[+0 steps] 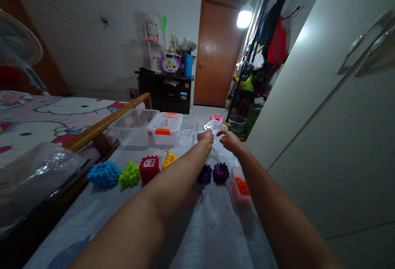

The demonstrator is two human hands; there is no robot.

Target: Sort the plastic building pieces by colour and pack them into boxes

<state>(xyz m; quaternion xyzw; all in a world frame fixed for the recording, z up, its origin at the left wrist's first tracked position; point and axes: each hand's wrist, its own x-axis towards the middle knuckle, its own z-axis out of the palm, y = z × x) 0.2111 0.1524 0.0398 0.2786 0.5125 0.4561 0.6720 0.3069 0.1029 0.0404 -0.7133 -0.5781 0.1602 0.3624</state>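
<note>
Head view of a person at work with both bare hands, arms extended forward over a pale cloth. The left hand (205, 136) has its fingers bunched together at the far end of the arm; whether they pinch anything cannot be told. The right hand (228, 139), just beside it, has its fingers loosely bent and parted, with nothing visible between them. Immediately beyond the two hands lies a transparent lid-like piece (216, 125); contact with either hand cannot be confirmed. A pink object (217, 117) shows behind it. To the left of the left hand stand, in order, a clear container (187, 132), a clear box with orange latches (165, 128) and a larger clear bin (132, 128). Nearer the viewer, clusters of knobbly plastic pieces form a row: blue (104, 174), lime green (129, 174), red with a white lattice panel (149, 169), yellow (169, 159) partly hidden by the left forearm, dark blue (205, 174) and purple (221, 173). At the right end, partly covered by the right forearm, sits a translucent tub (233, 193) containing orange pieces (242, 186)
</note>
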